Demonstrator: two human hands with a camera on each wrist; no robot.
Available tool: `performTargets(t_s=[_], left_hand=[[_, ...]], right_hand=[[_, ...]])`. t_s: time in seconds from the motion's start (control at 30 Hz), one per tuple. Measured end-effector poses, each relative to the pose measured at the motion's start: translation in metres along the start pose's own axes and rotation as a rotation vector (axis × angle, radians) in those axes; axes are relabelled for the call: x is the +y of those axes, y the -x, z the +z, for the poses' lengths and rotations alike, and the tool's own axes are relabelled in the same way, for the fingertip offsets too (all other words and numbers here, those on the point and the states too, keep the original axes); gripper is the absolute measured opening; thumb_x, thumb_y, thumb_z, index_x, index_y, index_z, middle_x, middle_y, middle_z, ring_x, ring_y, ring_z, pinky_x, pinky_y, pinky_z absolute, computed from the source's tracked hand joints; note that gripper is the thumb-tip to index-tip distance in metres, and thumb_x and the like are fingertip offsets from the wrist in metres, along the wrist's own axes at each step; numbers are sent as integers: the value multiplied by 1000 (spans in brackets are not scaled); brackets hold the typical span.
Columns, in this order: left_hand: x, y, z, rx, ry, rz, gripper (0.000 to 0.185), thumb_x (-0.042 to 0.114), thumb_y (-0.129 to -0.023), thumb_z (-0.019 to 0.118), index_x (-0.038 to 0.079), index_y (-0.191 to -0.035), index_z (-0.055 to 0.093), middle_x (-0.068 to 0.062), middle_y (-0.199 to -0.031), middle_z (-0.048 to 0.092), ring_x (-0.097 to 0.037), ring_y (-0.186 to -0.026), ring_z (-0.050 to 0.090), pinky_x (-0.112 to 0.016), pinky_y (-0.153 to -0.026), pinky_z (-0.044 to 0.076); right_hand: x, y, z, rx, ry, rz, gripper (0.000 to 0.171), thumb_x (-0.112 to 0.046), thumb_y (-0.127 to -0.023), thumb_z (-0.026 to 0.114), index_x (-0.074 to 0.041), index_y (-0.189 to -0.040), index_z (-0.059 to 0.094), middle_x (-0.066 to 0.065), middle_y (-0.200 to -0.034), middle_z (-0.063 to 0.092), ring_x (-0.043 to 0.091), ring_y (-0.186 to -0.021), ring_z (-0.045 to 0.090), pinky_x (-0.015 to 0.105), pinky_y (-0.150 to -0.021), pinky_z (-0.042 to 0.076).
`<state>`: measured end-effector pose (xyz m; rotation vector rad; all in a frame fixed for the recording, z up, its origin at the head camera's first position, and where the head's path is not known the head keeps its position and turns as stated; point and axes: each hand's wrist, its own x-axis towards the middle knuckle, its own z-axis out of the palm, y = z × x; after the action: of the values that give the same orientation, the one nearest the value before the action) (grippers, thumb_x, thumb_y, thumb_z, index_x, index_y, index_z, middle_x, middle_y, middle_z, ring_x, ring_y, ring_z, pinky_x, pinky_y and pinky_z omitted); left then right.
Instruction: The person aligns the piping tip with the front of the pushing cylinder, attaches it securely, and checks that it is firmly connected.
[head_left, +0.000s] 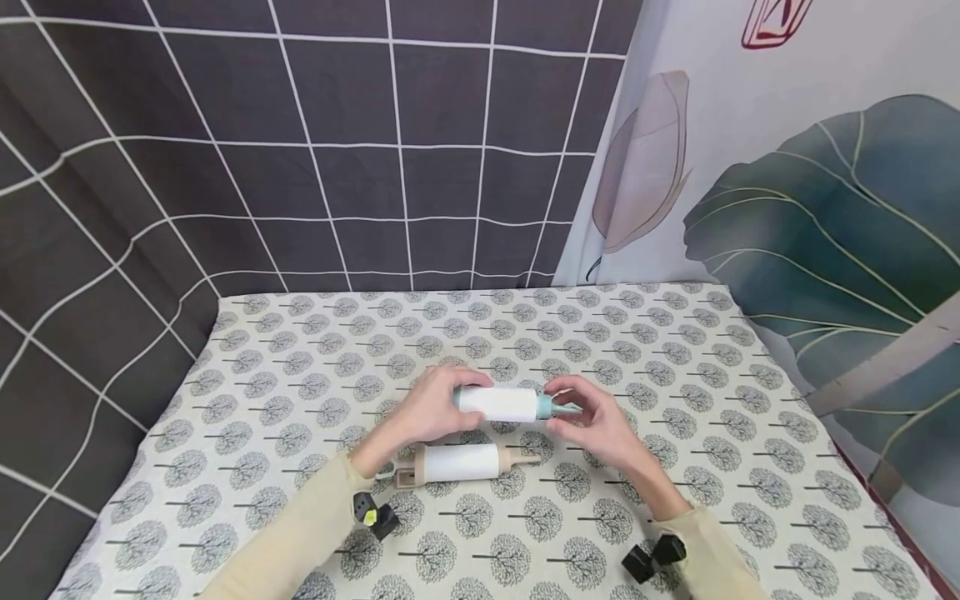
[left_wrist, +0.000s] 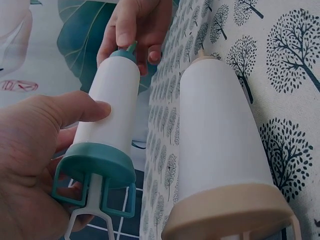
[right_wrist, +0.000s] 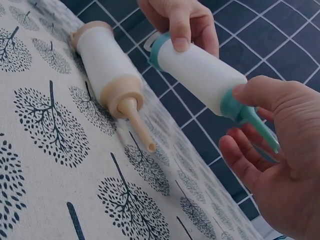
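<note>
Your left hand (head_left: pixel 431 410) grasps the teal syringe (head_left: pixel 504 403) round its white barrel, held level above the tabletop (head_left: pixel 675 350). Your right hand (head_left: pixel 592 417) pinches its nozzle cap (right_wrist: pixel 235 102). The beige syringe (head_left: pixel 457 463) lies on the cloth just below. Risk: a light barrel grip may let it spin when the cap is twisted; a dropped cap could roll away.

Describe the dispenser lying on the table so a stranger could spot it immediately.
On the tree-print tablecloth, look just below the two hands. The beige-capped dispenser lies flat there, untouched. Its neighbour, the teal-capped dispenser, is held off the table by the left hand and right hand.
</note>
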<state>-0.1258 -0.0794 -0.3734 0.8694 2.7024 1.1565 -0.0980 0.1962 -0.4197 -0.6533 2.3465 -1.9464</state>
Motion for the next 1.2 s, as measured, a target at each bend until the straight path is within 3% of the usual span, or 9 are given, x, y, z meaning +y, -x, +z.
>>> performTargets(t_s=[0.27,0.77,1.0,1.2], left_hand=[[1,1,-1,0,-6,5,46,7,-72,85,7,-117,72,-6,-113,71,-20,-94,59,-42,-83,47],[2,0,-1,10,-4,15,47,7,-73,84,7,-118,72,-7,-116,70,-23,-97,62,-43,-84,49],[0,0,-1,1,-2,14,47,8,-73,84,9,-118,72,-4,-115,71,-21,-96,60,-42,-84,48],[0,1,-1,-1,-3,2,47,8,-73,85,9,-118,72,-3,-114,71,-20,-95,59,-42,-84,47]], right_hand=[[1,-1,4,41,18,-17,35,7,-81,74,4,-114,63,18,-114,65,25,-103,64,36,-92,53],[0,-1,3,69,36,157,34,-10,-92,71,8,-119,62,18,-101,69,24,-82,70,36,-75,59],[0,-1,1,56,14,67,49,-1,-85,74,6,-130,56,24,-119,61,25,-104,64,33,-88,55],[-1,-1,4,19,5,-4,42,10,-80,73,4,-119,59,21,-120,60,30,-108,62,37,-94,52]])
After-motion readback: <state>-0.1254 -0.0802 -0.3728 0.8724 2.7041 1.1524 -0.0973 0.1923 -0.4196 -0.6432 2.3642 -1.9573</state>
